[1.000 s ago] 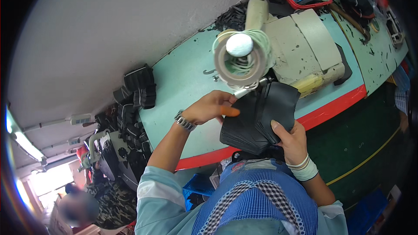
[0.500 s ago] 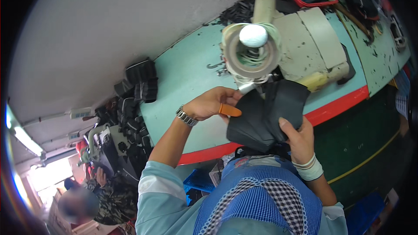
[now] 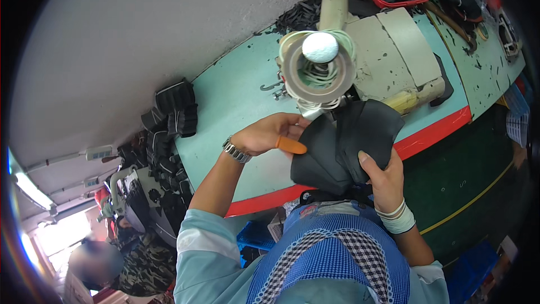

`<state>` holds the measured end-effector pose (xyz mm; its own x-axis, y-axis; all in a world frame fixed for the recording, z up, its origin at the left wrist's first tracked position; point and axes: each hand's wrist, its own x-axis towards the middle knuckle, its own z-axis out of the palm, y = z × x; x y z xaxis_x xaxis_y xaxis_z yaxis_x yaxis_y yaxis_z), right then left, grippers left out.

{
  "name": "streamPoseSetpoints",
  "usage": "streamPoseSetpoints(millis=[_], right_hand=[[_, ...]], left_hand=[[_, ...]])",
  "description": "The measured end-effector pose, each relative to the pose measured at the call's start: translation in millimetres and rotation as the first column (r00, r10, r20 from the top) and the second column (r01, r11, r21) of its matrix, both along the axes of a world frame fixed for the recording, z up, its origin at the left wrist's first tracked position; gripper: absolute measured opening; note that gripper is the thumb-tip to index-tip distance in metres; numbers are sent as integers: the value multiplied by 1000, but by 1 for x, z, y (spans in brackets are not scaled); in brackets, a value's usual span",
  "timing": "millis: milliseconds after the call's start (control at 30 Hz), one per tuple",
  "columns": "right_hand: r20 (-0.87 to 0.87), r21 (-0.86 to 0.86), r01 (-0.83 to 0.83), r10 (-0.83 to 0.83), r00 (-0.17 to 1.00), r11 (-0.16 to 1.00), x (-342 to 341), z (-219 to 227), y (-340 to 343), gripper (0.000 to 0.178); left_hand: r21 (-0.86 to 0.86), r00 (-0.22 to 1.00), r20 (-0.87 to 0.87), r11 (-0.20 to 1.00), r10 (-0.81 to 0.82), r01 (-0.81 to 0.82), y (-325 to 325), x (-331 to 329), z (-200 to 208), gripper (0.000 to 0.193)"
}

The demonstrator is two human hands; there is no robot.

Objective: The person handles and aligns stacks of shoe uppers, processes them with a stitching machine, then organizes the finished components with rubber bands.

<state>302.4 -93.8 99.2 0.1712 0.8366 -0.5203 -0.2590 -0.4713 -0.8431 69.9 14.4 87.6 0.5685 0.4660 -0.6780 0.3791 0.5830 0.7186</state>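
Note:
A black panel of leather-like sheet with a raised seam down its middle hangs over the front of a cream sewing machine. Its far edge is at the machine's working end, where the exact contact is hidden. My left hand grips the panel's left edge, an orange finger cover on the thumb and the fingers curled behind. On the near right part, my right hand pinches the panel, thumb on top and fingers underneath out of sight.
The machine stands on a pale green table with a red front edge. Stacked black pieces lie at the left. A red basket and black scraps sit at the back. Another person in camouflage is at the lower left.
The black panel has spread slightly flatter and wider, its right part tilting outward. Both hands keep their hold. The whole view has shifted a little.

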Motion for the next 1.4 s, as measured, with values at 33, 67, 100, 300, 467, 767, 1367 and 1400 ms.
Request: streamPoseSetpoints(millis=[33, 67, 100, 300, 467, 767, 1367, 1400], right_hand=[[-59, 6, -5, 5, 998, 1000, -1, -2, -1, 28], [-119, 13, -10, 11, 993, 1000, -2, -2, -2, 29], [-119, 12, -10, 12, 993, 1000, -3, -1, -4, 29], [-123, 8, 64, -62, 990, 998, 0, -6, -5, 35], [-62, 58, 29, -25, 998, 998, 0, 1, -3, 38], [-98, 71, 52, -45, 994, 996, -4, 1, 0, 40], [-134, 45, 51, -44, 990, 998, -3, 1, 1, 51], [-117, 66, 44, -36, 992, 997, -6, 3, 1, 51]], left_hand=[[-36, 993, 113, 999, 39, -35, -4, -3, 3, 26], [-8, 999, -38, 999, -36, 35, 3, 0, 3, 27], [-9, 999, -38, 999, -35, 35, 4, 5, 1, 27], [-55, 991, 106, 995, 84, -78, -6, -6, -2, 20], [12, 988, -153, 1000, -20, 22, 9, 14, -3, 22], [11, 999, -46, 1000, 14, -14, 7, -2, -11, 24], [-75, 989, 148, 997, 9, 3, -12, -15, -14, 21], [-56, 990, 137, 997, -42, 50, -9, -15, -12, 20]])
